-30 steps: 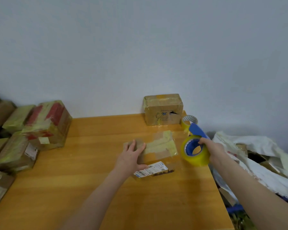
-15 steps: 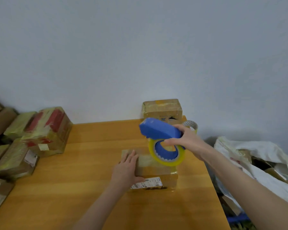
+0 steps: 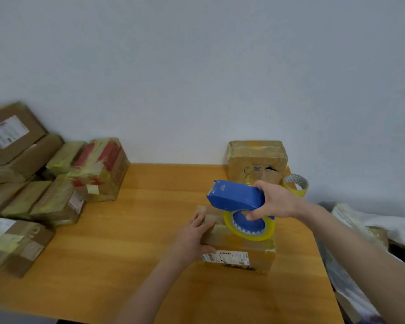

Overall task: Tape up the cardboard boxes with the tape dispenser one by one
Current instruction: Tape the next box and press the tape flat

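My right hand (image 3: 275, 202) is gripping the blue tape dispenser (image 3: 234, 197), fingers curled round it, and is holding its yellow roll over the small cardboard box (image 3: 243, 251) near the right edge of the wooden table (image 3: 126, 253). I cannot tell whether the roll is touching. My left hand (image 3: 194, 232) is pressing flat on the box's left end, fingers straight. I'm reading this as a taping pass beginning. Next I'm needing to seat the tape on the top seam and draw it across, with the box braced.
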Motion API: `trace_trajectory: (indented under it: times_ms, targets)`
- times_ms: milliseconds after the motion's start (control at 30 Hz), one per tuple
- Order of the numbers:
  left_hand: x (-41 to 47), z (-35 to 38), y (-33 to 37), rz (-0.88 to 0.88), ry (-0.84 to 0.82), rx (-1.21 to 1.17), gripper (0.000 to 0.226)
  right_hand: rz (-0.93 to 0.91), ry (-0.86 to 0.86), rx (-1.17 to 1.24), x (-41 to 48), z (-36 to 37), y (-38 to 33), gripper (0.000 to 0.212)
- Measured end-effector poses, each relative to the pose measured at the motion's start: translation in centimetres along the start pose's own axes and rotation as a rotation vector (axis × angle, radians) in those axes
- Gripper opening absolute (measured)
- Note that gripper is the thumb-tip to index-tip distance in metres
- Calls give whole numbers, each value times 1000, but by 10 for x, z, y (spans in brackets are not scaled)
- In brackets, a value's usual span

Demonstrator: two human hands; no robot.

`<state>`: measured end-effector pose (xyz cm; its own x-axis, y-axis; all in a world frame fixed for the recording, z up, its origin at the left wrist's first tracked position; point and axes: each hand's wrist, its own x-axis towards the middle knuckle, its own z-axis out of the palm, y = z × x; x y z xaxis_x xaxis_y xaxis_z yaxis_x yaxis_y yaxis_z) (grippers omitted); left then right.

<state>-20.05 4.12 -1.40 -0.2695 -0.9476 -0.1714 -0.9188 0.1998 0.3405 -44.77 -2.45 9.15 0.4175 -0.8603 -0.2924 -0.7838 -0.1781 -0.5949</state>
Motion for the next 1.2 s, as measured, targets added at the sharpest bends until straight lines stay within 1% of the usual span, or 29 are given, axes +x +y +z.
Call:
trace_trajectory:
  times_ms: [33,67,167,233,367,433,467,500,533,567,600,633,667,700,733,800,867,933,1000,1100,1200]
  targets:
    - [-1,0,0,-6,7,-30,83,5,-3,-16,2,-1,-2,52]
    - [-1,-1,0,-11,11,-47,84,13,-2,18,3,0,-3,48]
    - [0,-4,1,-6,-13,14,87,50,22,269,2,3,-3,41]
    - [0,-6,1,-4,-30,50,87,52,54,357,3,4,-4,41]
    - [-1,-7,2,-4,-31,84,88,57,42,403,7,11,-2,44]
    - [-2,-8,1,-3,-40,55,87,58,39,432,7,14,0,47]
    - [-1,-10,-1,-12,-36,-23,83,56,41,451,6,14,0,47]
    - [-1,-14,-1,-33,-1,-155,74,57,44,470,6,14,0,46]
    - [1,-19,-1,-77,76,-315,63,59,46,481,5,13,1,44]
    - [4,-24,0,-150,193,-479,49,60,46,482,4,13,1,43]
    - [7,-29,2,-257,313,-640,39,62,44,483,3,13,1,43]
    - [10,-35,5,-366,387,-812,32,63,40,485,2,13,1,43]
    - [13,-40,8,-457,382,-1000,30,61,36,483,1,13,1,44]
    - [17,-44,12,-512,311,-1163,30,56,29,476,1,14,2,45]
    - [19,-46,15,-535,215,-1268,31,51,21,467,0,14,2,46]
    - [21,-47,23,-542,78,-1341,29,45,20,453,-1,15,2,48]
    - [23,-44,28,-529,52,-1328,24,42,27,448,-1,16,3,53]
    - [23,-39,28,-473,66,-1229,27,36,27,452,-2,16,3,56]
    - [22,-36,30,-412,83,-1101,25,37,27,455,-2,16,3,52]
    - [24,-34,32,-365,251,-899,10,36,25,441,-1,16,2,55]
    - [23,-38,27,-313,399,-717,6,29,32,412,0,17,1,51]
